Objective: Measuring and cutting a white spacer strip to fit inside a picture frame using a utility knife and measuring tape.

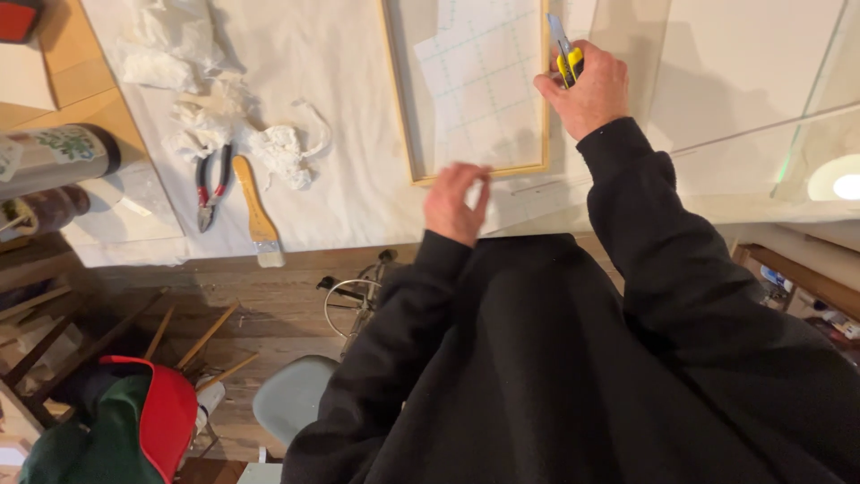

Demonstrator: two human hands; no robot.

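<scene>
1. My right hand (587, 90), in the upper middle of the frame, is closed around a yellow and black utility knife (564, 56), with the blade pointing up and away from me.
2. The knife sits right against the right rail of a light wooden frame (412, 134), which lies flat on the white sheet (340, 206) covering the table.
3. Inside the frame lies a pale gridded paper (484, 81); I cannot tell whether the blade tip is touching paper or wood.
4. My left hand (455, 202) hovers near the frame's lower rail with its fingers loosely curled. It holds nothing and looks slightly blurred.
5. To cut well here, I judge that I should press the left hand flat on the lower rail first, so the frame does not slide.
6. I would keep the blade low and tight against the rail, and draw it with light, even pressure rather than force.
7. I would keep the left fingers well out of the blade's line.
8. At centre left of the frame lie red-handled pliers (211, 186) beside a wooden-handled brush (256, 213), with crumpled white tissue (278, 151) above them, all well apart from the cut.
</scene>
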